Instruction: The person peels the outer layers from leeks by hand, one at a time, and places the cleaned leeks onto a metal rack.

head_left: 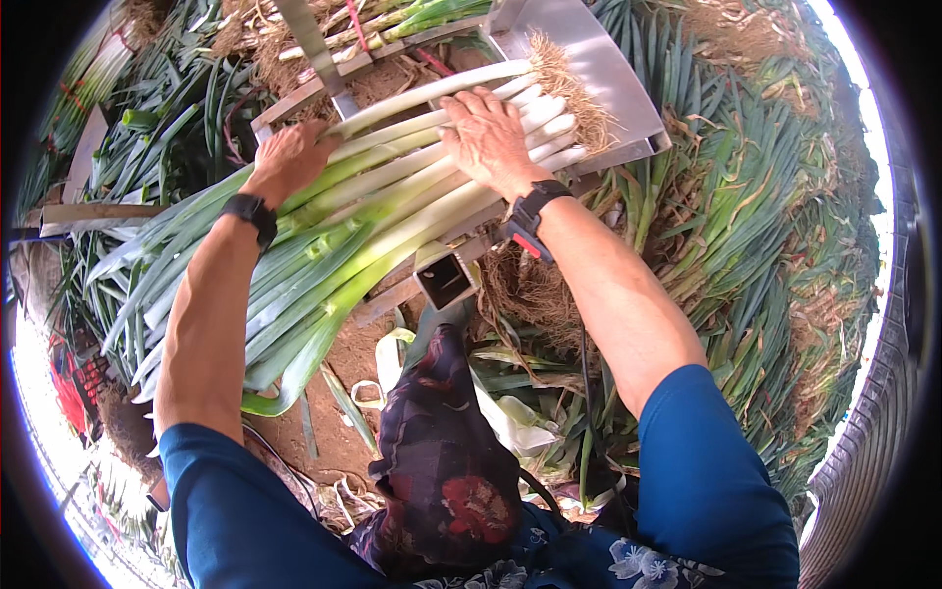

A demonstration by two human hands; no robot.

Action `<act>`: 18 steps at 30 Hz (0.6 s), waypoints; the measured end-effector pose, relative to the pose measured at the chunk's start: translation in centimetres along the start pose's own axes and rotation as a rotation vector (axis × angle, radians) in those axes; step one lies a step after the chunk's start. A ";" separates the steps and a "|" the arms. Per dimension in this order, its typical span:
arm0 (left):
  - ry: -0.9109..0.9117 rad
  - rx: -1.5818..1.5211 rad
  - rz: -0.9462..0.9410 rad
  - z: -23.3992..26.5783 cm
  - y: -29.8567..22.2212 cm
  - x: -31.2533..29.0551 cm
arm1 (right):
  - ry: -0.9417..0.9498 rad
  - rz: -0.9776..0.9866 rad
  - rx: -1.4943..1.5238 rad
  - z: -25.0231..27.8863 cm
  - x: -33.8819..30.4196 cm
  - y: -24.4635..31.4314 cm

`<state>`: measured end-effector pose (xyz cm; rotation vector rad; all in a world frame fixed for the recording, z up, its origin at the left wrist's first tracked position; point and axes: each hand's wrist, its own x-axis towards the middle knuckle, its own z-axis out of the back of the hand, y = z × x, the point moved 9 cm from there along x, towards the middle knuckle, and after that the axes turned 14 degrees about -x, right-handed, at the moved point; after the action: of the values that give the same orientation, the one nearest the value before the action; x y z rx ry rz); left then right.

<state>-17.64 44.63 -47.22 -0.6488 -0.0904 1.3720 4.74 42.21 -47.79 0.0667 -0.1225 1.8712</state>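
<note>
A layer of long green onions (422, 201) lies slantwise before me, with white stems and fibrous roots (574, 93) at the upper right and leaves spreading to the lower left. My left hand (291, 157) is closed over the far edge of the bunch, where the stems turn green. Lying across the white stems nearer the roots, my right hand (486, 137) has its fingers bent over them and its thumb toward the left. The root ends rest over a bare metal plate (633, 103) with a raised side. Parts of my left fingers are hidden.
A metal frame bears the bunch, its square tube end (446, 280) pointing toward me. An upright metal bar (316, 49) stands beyond. Piled green onions (736, 226) cover the right side, and more lie at the far left. Loose leaves and peelings litter the soil (339, 383) below.
</note>
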 end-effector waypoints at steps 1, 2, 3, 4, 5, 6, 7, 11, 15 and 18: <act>0.010 0.007 -0.004 0.0 0.2 -0.4 | 0.009 0.013 0.037 0.2 0.0 0.3; 0.008 0.008 -0.005 0.1 0.7 0.0 | 0.007 0.013 0.036 0.5 0.1 0.2; 0.046 -0.013 -0.057 0.3 0.8 0.2 | -0.011 0.012 0.025 0.6 0.3 0.4; 0.094 -0.036 -0.101 0.1 1.0 0.2 | -0.018 0.013 0.019 0.4 0.1 0.9; 0.147 -0.088 -0.161 0.3 0.9 0.5 | -0.016 0.024 0.037 0.2 0.2 1.0; 0.172 -0.137 -0.175 0.0 0.5 0.7 | -0.011 0.012 -0.016 0.0 0.0 0.2; 0.189 -0.176 -0.180 0.1 0.0 0.8 | -0.016 0.005 -0.059 0.1 0.1 0.0; 0.220 -0.167 -0.078 0.1 0.6 1.0 | -0.053 0.010 0.010 1.1 0.0 -0.3; 0.208 -0.214 -0.082 -0.4 -0.2 0.6 | -0.133 -0.019 0.116 1.6 -0.1 -1.7; 0.104 -0.084 -0.163 0.2 1.5 0.1 | -0.265 -0.054 0.228 3.5 1.1 -1.7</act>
<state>-18.96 44.89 -47.84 -0.7658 -0.1156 1.1804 6.02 43.31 -44.12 0.4715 -0.0877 1.8086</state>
